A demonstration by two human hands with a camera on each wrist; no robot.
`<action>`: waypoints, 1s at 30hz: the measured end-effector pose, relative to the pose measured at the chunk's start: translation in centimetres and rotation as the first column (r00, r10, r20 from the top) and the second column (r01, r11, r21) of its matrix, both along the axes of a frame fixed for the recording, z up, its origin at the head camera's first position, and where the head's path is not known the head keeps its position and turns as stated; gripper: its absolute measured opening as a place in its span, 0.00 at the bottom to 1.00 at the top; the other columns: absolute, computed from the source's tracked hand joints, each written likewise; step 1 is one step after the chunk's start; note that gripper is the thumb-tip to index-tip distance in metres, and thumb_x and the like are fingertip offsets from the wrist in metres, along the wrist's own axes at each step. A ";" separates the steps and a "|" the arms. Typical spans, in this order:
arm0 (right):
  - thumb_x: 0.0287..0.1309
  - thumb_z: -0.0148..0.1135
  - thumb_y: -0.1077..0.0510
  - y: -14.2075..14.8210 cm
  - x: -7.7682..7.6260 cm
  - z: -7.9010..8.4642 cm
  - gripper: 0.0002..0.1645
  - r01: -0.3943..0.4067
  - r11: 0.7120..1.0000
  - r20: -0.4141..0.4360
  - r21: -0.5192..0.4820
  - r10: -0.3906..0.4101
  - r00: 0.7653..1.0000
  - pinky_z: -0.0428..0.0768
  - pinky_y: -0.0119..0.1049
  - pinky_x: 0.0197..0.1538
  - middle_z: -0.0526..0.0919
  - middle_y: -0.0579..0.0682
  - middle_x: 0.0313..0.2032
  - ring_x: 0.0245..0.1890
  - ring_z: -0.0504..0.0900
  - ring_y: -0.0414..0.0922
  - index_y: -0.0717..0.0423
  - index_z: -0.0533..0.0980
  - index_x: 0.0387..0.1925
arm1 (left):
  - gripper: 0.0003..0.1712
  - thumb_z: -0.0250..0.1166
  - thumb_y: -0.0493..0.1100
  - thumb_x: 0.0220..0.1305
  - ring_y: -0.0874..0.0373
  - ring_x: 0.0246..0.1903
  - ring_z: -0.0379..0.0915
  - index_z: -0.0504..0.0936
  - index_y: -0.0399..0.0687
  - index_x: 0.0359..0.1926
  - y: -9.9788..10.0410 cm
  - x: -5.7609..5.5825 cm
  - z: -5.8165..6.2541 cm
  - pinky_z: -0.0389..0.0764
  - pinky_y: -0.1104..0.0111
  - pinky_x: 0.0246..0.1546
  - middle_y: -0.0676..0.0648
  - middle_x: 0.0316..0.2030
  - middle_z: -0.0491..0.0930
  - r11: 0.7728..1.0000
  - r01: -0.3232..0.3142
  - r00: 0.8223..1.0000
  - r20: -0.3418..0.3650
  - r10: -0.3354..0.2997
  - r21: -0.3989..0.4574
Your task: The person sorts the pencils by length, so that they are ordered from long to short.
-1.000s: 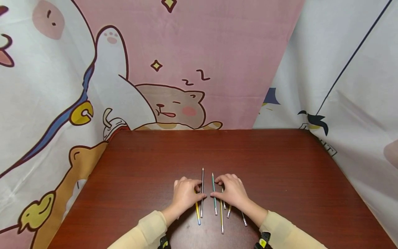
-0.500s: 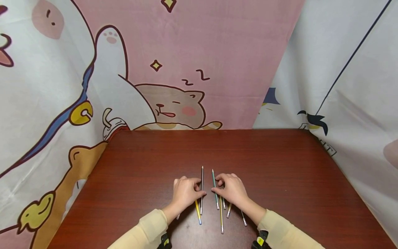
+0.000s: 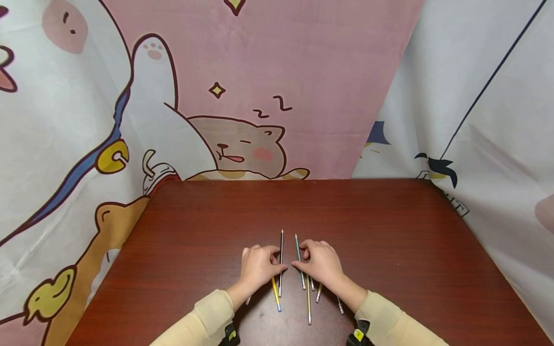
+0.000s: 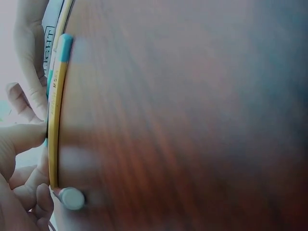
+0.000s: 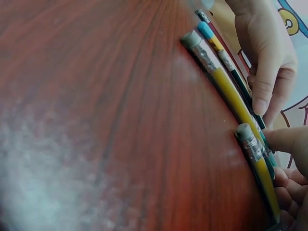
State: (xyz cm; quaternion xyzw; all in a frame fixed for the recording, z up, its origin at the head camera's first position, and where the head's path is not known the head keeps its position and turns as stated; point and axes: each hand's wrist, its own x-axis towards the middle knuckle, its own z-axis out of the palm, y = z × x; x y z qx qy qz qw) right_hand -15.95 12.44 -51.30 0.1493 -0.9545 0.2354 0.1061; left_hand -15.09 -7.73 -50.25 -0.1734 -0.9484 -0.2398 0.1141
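Note:
My left hand [image 3: 257, 269] has its thumb across a black pencil [image 3: 281, 240] and its curled fingers at that pencil's left side. Under the same hand runs a yellow pencil with a blue end [image 3: 276, 298], also close by in the left wrist view. My right hand [image 3: 322, 264] holds a green pencil [image 3: 297, 247] between thumb and forefinger. Beneath and beside it lie several more pencils, among them a yellow-striped pencil [image 3: 309, 307] and a pencil with a silver eraser band [image 3: 340, 305]. The palms hide parts of these pencils.
The dark red-brown table [image 3: 207, 216] reaches back to a cartoon-printed cloth [image 3: 329, 86]. Another pencil end [image 4: 72, 198] shows below the left hand in the left wrist view. A strip of table separates the black and green pencils.
The black and green pencils have slid slightly away from the person, along with both thumbs. The yellow-striped pencil has stayed put. Over the last half second hardly anything has moved.

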 end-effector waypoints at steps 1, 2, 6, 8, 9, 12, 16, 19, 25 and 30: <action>0.38 0.81 0.44 0.0 0.0 0.0 0.27 0.003 1.000 0.001 -0.003 -0.003 1.000 0.72 0.39 0.36 0.74 0.34 0.22 0.26 0.73 0.41 0.54 0.81 0.38 | 0.23 0.80 0.52 0.41 0.64 0.24 0.69 0.88 0.50 0.41 0.0 0.0 0.0 0.62 0.64 0.31 0.63 0.20 0.81 1.000 -0.001 1.000 -0.002 0.001 0.003; 0.38 0.81 0.44 0.0 -0.1 0.0 0.27 0.004 1.000 0.000 -0.005 -0.004 1.000 0.72 0.39 0.36 0.74 0.34 0.22 0.26 0.73 0.41 0.54 0.81 0.38 | 0.23 0.80 0.52 0.41 0.64 0.24 0.69 0.88 0.50 0.40 0.0 0.0 0.0 0.62 0.64 0.31 0.63 0.20 0.81 1.000 -0.002 1.000 -0.003 0.002 0.007; 0.38 0.80 0.46 -0.1 -0.1 0.0 0.26 0.009 1.000 -0.014 -0.006 -0.009 1.000 0.73 0.40 0.36 0.75 0.33 0.21 0.26 0.74 0.42 0.54 0.81 0.37 | 0.23 0.80 0.51 0.41 0.64 0.24 0.69 0.88 0.49 0.41 0.1 0.0 0.0 0.62 0.64 0.31 0.63 0.20 0.82 1.000 -0.007 1.000 -0.004 0.007 0.022; 0.38 0.80 0.46 -0.1 -0.1 0.0 0.25 0.012 1.000 -0.024 -0.008 -0.012 1.000 0.73 0.40 0.36 0.75 0.33 0.20 0.27 0.75 0.42 0.54 0.81 0.37 | 0.23 0.80 0.50 0.41 0.64 0.24 0.69 0.88 0.48 0.41 0.1 0.0 0.0 0.62 0.64 0.31 0.63 0.20 0.82 1.000 -0.011 1.000 -0.004 0.011 0.028; 0.38 0.80 0.47 -0.1 -0.1 -0.1 0.25 0.014 1.000 -0.029 -0.009 -0.014 0.999 0.74 0.40 0.36 0.75 0.33 0.20 0.27 0.75 0.42 0.54 0.81 0.37 | 0.24 0.80 0.50 0.41 0.64 0.24 0.69 0.88 0.48 0.41 0.1 0.0 0.0 0.62 0.64 0.31 0.63 0.20 0.81 1.000 -0.013 1.000 -0.004 0.013 0.029; 0.38 0.80 0.47 -0.1 -0.2 -0.1 0.24 0.020 1.000 -0.034 -0.016 -0.021 0.999 0.74 0.40 0.36 0.75 0.33 0.20 0.26 0.75 0.42 0.54 0.81 0.37 | 0.24 0.80 0.50 0.40 0.64 0.24 0.69 0.88 0.48 0.41 0.2 0.0 -0.1 0.62 0.64 0.31 0.64 0.20 0.81 0.999 -0.020 1.000 -0.010 0.020 0.030; 0.39 0.80 0.47 -0.2 -0.2 -0.1 0.24 0.027 1.000 -0.029 -0.013 -0.027 0.999 0.74 0.40 0.36 0.75 0.32 0.20 0.26 0.75 0.41 0.53 0.81 0.37 | 0.24 0.80 0.51 0.39 0.64 0.24 0.68 0.88 0.49 0.41 0.3 -0.1 -0.2 0.62 0.64 0.31 0.64 0.19 0.80 0.999 -0.031 0.999 -0.028 0.032 0.018; 0.40 0.80 0.47 -0.2 -0.1 -0.1 0.23 0.032 0.999 -0.022 -0.007 -0.032 0.999 0.74 0.40 0.36 0.76 0.32 0.20 0.26 0.75 0.41 0.53 0.82 0.37 | 0.24 0.80 0.52 0.38 0.64 0.23 0.68 0.88 0.50 0.40 0.3 -0.2 -0.3 0.62 0.64 0.30 0.65 0.19 0.80 0.999 -0.039 0.999 -0.035 0.039 0.008; 0.41 0.78 0.48 -0.3 -0.1 0.0 0.20 0.037 0.999 -0.036 -0.004 -0.037 0.999 0.74 0.40 0.34 0.76 0.31 0.20 0.25 0.75 0.41 0.52 0.82 0.36 | 0.24 0.80 0.52 0.39 0.64 0.23 0.68 0.88 0.51 0.41 0.4 -0.2 -0.3 0.62 0.64 0.30 0.65 0.19 0.80 0.999 -0.050 0.998 -0.026 0.050 0.004; 0.42 0.77 0.49 -0.4 -0.2 -0.2 0.18 0.051 0.999 -0.048 0.018 -0.050 0.998 0.74 0.40 0.33 0.75 0.31 0.19 0.25 0.77 0.42 0.50 0.82 0.35 | 0.24 0.80 0.52 0.39 0.64 0.23 0.69 0.88 0.51 0.41 0.4 -0.3 -0.2 0.62 0.64 0.30 0.65 0.19 0.80 0.999 -0.052 0.998 -0.021 0.052 0.004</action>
